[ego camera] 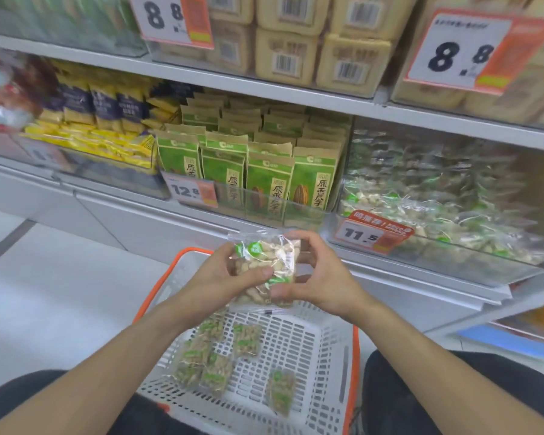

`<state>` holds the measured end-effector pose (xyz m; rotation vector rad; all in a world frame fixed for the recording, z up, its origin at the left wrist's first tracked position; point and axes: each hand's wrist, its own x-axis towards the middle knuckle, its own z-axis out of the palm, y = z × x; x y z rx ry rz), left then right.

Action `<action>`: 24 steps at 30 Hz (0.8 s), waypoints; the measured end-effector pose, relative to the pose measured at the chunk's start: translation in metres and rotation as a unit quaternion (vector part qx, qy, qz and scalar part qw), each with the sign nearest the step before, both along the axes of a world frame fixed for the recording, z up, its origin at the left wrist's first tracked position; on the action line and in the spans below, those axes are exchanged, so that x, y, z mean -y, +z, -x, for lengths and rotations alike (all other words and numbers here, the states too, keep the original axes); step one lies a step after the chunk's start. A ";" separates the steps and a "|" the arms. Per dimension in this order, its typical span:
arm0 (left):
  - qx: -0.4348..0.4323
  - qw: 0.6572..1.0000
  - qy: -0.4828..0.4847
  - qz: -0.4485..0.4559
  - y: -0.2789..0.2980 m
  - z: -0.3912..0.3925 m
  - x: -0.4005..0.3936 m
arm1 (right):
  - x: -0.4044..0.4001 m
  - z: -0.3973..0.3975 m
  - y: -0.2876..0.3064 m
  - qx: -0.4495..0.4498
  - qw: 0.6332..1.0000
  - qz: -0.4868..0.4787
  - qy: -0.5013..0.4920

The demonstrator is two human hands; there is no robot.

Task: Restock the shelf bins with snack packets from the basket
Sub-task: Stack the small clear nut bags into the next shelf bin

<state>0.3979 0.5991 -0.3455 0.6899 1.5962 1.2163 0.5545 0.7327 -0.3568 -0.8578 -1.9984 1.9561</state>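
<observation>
While the far left of the shelf, at nine o'clock, dissolved into a red and white blur that could not be read as any product, the next bin held yellow and dark blue packets (104, 114) whose print was too soft to make out. Beside them stood the green and brown seed packets (266, 183) upright in rows behind a clear front, with a 12.8 price tag (191, 191) partly covering the leftmost ones. At the centre, the left hand (223, 274) was closed around a clear snack packet (266, 268), thumb across its front, fingers hidden behind it. The right hand (319, 277) gripped the same packet from the other side, fingers curled over its top edge and thumb at the lower part; the two hands covered much of the contents, which looked like pale nuts with a green label. The packet hung above the far rim of the basket (311, 346), a white mesh one with orange trim, its near end cut off by the frame at six o'clock. Several small green-labelled packets (215, 356) lay loose on its floor, their number uncertain where they overlapped. At three o'clock the clear bin (453, 196) held a heap of similar clear packets, smeared by blur, behind an 11.5 tag (372, 235). At twelve o'clock, beige boxes (311, 42) were cut off by the top edge
</observation>
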 end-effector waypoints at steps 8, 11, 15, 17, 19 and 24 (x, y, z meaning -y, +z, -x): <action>-0.006 0.999 0.010 -0.048 -0.005 -0.002 -0.013 | -0.011 -0.005 -0.007 0.017 0.991 0.129 0.020; -0.110 0.992 -0.016 -0.054 0.003 0.001 -0.023 | -0.018 -0.003 -0.002 0.020 0.997 0.075 -0.001; -0.123 0.988 -0.013 -0.094 0.006 -0.006 -0.036 | -0.039 -0.010 0.017 0.020 0.998 0.039 0.046; -0.125 0.984 -0.001 -0.130 0.002 -0.013 -0.046 | -0.046 -0.019 0.031 0.012 0.999 -0.001 0.051; -0.198 0.968 -0.009 -0.151 0.002 -0.020 -0.053 | -0.052 -0.026 0.043 -0.018 0.999 -0.035 -0.003; -0.562 0.807 -0.038 -0.174 -0.017 -0.009 -0.073 | -0.071 -0.048 0.064 -0.095 0.960 -0.150 -0.216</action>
